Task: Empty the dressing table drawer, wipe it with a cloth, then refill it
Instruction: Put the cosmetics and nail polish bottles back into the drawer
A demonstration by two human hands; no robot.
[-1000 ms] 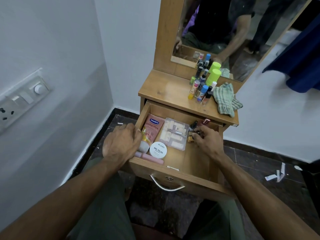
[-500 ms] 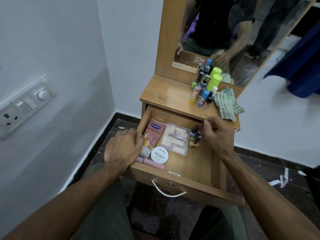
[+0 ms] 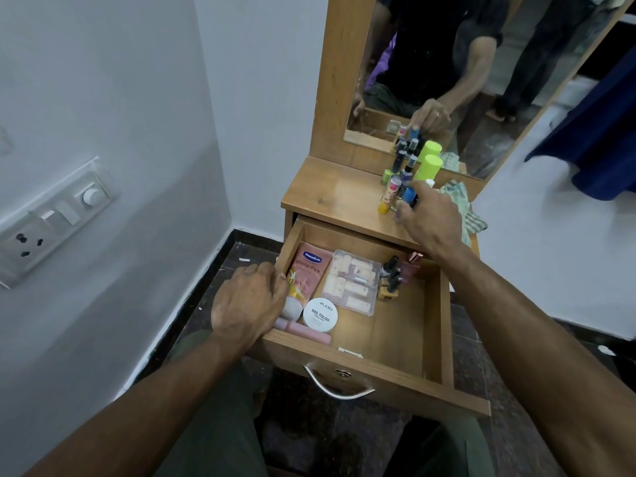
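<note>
Dim, soft indoor light through a wide-angle lens

The white walls read grey-blue and no hard shadows fall. A mild sheen lies on the dressing table top (image 3: 330, 191) and the drawer (image 3: 406, 325) floor. Straight lines bow towards the edges, the forearms stretch at the bottom corners, and the blue cloth (image 3: 599, 146) at right is smeared.
</note>
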